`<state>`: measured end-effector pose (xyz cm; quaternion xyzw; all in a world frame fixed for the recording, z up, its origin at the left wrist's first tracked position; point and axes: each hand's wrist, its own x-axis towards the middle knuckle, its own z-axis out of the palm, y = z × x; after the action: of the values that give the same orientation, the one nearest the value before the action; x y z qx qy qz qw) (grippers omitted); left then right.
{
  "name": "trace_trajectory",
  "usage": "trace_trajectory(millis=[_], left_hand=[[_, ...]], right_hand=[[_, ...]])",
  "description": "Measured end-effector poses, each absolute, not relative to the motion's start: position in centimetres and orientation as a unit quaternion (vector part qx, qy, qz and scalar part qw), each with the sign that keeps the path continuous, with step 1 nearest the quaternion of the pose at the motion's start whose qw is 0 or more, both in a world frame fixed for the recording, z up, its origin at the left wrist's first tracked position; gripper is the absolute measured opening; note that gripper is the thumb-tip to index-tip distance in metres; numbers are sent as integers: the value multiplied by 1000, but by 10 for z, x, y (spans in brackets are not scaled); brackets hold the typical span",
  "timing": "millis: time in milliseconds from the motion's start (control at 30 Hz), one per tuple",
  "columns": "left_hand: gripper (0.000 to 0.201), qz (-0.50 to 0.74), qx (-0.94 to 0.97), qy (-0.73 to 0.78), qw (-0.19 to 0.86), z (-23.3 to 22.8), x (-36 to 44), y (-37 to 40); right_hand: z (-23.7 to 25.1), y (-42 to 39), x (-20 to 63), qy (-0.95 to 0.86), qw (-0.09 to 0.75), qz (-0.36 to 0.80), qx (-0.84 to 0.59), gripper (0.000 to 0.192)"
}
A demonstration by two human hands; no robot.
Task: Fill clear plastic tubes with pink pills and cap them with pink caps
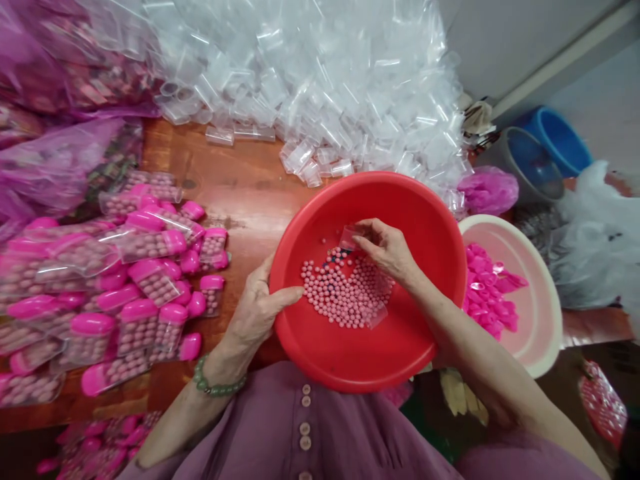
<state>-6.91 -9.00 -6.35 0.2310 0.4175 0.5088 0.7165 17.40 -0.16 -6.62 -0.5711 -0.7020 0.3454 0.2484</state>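
My left hand (259, 301) grips the left rim of a red basin (415, 200), its thumb hooked over the inside. Pink beads (335, 297) lie heaped in the basin's left and middle part. Over the far side of the heap, my right hand (387, 247) pinches a small clear plastic container (349, 238) between thumb and fingers. Whether any beads are inside it is hard to make out. Another clear plastic piece (379, 316) rests among the beads at the heap's near right edge.
Clear empty containers (340, 80) pile across the back of the wooden table (235, 180). Bead-filled containers with pink caps (145, 280) are heaped at left, near purple bags (55, 160). A white basin (543, 300) holding pink caps (493, 287) stands at right; blue bucket (565, 143) behind.
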Motion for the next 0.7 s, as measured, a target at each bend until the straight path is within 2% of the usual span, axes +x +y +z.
trace_trajectory(millis=[133,233,333,533,700], left_hand=[[49,508,263,422,703,-63,-68,-95],[51,517,281,423,688,-65,-68,-95],[52,519,303,424,678,-67,-68,-96],[50,525,332,423,660,-66,-71,-101],[55,518,360,414,656,-58,-70,-93]], right_hand=[[-52,-14,179,-838,95,36,-536,26],[-50,-18,179,-855,-32,-69,-514,28],[-53,-16,177,-866,-115,-61,-483,31],[-41,-3,185,-856,-160,22,-490,31],[-33,-6,193,-861,-237,0,-451,25]])
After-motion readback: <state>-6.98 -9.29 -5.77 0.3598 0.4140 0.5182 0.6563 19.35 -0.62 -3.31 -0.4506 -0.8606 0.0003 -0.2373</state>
